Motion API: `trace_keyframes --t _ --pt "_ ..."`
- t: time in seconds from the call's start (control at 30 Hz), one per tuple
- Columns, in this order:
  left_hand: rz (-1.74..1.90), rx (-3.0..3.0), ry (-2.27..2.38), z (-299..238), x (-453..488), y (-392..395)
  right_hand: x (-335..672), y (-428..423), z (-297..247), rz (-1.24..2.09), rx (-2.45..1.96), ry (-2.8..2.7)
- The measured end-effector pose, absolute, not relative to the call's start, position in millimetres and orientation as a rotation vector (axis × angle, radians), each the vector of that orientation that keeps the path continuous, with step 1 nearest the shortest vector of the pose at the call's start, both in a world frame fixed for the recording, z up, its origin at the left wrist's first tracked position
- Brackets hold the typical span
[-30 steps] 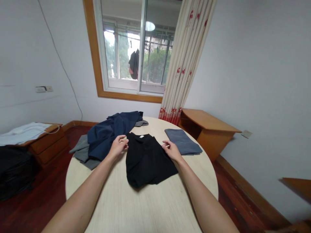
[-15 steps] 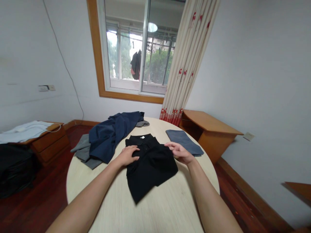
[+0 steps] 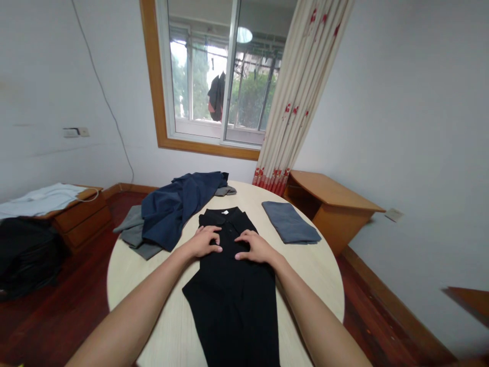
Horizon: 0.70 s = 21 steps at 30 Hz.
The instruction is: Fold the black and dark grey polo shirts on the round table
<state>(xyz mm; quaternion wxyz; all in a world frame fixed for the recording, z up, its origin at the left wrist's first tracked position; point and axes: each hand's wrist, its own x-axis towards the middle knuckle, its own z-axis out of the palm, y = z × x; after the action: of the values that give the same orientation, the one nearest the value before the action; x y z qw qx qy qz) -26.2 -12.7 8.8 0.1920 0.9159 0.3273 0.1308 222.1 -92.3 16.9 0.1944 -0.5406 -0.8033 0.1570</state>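
Note:
A black polo shirt (image 3: 239, 295) lies lengthwise on the round table, its collar at the far end and its body stretching toward me past the bottom of the view. A pale label shows inside the collar. On the left side of its chest rests my left hand (image 3: 204, 241), thumb and fingers apart. My right hand (image 3: 260, 248) lies opposite on the right side, its fingers also spread from the thumb. Neither hand grasps the cloth. A sleeve corner juts out at the shirt's left edge.
Navy and grey clothes (image 3: 171, 206) are heaped at the table's left. A folded blue-grey garment (image 3: 290, 223) lies at the right. Beyond the pale round table (image 3: 168, 306) stand a wooden desk (image 3: 332, 193) and, at left, a low cabinet (image 3: 86, 219) with white cloth.
The shirt's lower part, bunched toward the right before, now lies straight toward me. My right hand has moved left from the shirt's right edge onto its chest. My left hand has barely moved.

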Motion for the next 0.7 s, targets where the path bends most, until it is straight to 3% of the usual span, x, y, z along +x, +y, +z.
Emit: trace_keyframes --t 0.17,0.33,0.5,0.7 --pt "0.672 2.399 0.934 25.2 -35.2 -9.0 218.8 -92.4 23.4 0.231 -1.850 -2.194" --pt "1.067 2.220 1.277 51.8 -57.5 -5.8 234.9 -94.4 36.2 0.000 -2.251 -1.983" --pt "0.972 2.281 1.473 53.9 -56.8 -9.9 261.2 -99.4 44.3 -0.155 -2.518 -1.622" --pt "0.641 2.642 1.045 29.8 -22.2 -23.8 264.7 -98.1 44.2 -0.193 -2.368 -1.723"
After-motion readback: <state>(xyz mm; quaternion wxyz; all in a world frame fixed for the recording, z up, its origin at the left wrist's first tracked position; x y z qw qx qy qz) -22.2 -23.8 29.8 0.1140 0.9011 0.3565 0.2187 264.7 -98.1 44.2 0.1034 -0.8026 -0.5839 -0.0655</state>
